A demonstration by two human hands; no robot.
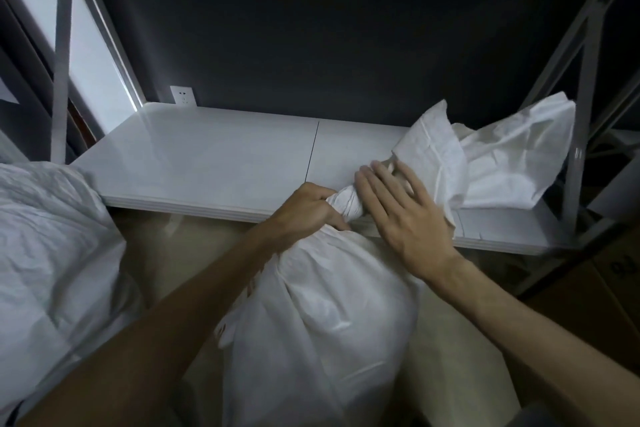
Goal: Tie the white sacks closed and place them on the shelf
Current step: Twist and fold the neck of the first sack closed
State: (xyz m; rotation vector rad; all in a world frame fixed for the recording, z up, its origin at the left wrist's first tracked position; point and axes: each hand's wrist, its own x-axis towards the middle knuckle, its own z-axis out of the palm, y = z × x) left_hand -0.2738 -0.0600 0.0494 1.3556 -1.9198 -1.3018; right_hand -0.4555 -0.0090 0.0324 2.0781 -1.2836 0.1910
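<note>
A full white sack (325, 315) stands in front of me, below the front edge of the white shelf (207, 156). Its neck is twisted into a tight rope, and the loose top of the sack (502, 152) fans out over the right part of the shelf. My left hand (308, 208) grips the twisted neck just above the sack's body. My right hand (401, 211) lies with straight fingers over the neck and the start of the loose top. A second white sack (45, 253) sits at the left, below the shelf.
The shelf board has a seam down its middle and metal uprights (581, 87) at both sides. A dark wall with a white socket (183, 95) stands behind it. Cardboard boxes (595, 288) sit low at the right.
</note>
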